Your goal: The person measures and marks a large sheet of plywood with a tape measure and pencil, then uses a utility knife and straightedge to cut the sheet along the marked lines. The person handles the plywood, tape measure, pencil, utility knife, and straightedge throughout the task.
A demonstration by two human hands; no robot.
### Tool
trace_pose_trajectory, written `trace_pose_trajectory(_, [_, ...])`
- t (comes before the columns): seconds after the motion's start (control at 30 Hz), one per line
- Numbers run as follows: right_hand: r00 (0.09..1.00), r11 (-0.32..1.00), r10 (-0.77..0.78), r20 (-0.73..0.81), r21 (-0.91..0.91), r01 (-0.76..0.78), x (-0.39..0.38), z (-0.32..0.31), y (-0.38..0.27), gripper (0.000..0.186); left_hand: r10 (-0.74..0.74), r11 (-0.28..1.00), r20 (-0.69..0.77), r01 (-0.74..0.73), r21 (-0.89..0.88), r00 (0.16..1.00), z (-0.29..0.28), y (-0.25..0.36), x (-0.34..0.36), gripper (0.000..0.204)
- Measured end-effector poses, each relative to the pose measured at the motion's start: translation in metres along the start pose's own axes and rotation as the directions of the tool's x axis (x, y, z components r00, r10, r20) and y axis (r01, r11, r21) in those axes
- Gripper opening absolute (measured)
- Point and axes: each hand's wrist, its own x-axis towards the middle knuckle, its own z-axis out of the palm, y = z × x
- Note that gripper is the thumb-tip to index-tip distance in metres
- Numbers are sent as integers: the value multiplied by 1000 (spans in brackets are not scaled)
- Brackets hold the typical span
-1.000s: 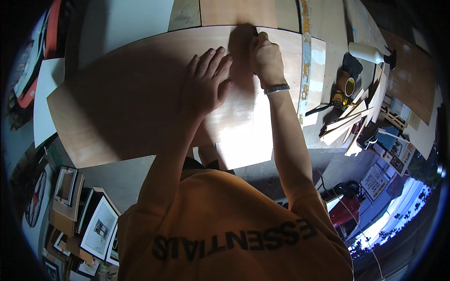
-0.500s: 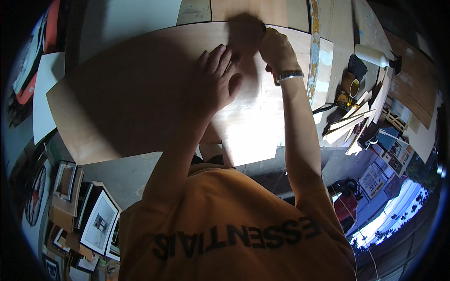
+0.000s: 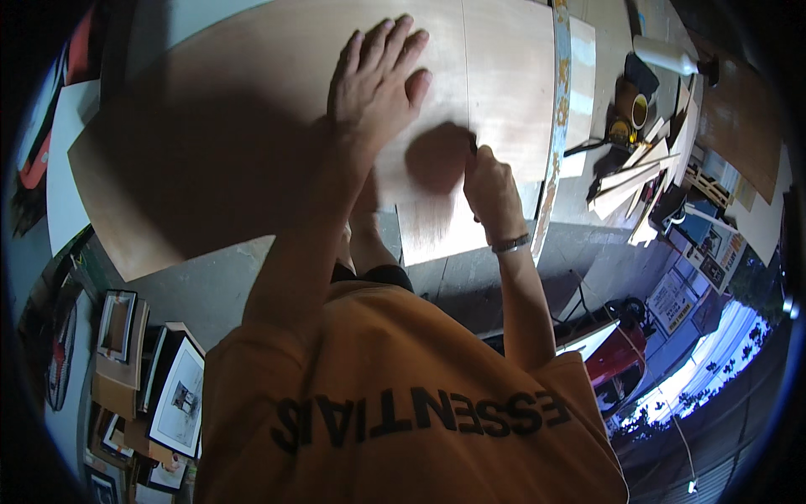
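A wide, thin sheet of plywood (image 3: 277, 67) lies in front of me, with a fine straight line running across it from far to near. My left hand (image 3: 369, 97) rests flat on the sheet, left of that line, with fingers stretched forward. My right hand (image 3: 494, 191) is closed in a fist around what looks like a utility knife (image 3: 473, 143). Only its dark end shows above the fist, by the near part of the line; the rest is hidden by my fingers. A round shadow falls on the wood between my hands.
Right of the sheet runs a long worn metal strip (image 3: 561, 80). Beyond it lie a white spray bottle (image 3: 663, 55), a roll of tape (image 3: 639, 110), a tape measure (image 3: 621, 132) and wood offcuts (image 3: 625, 186). Picture frames (image 3: 178, 395) stand at lower left.
My right hand has come toward me along the line, with the knife in its fist. My left hand stays flat on the plywood. The whole view has shifted slightly.
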Motion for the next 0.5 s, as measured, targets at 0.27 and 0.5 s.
trace_pose_trajectory(0.27, [998, 990, 54, -17, -130, -55, -98, 39, 49, 16, 55, 988, -38, -48, 149, 998, 3, 0, 4, 56])
trace_pose_trajectory(0.5, [893, 991, 119, 433, -108, -79, -54, -38, 22, 34, 6, 999, 37, -8, 53, 999, 5, 1, 0, 54])
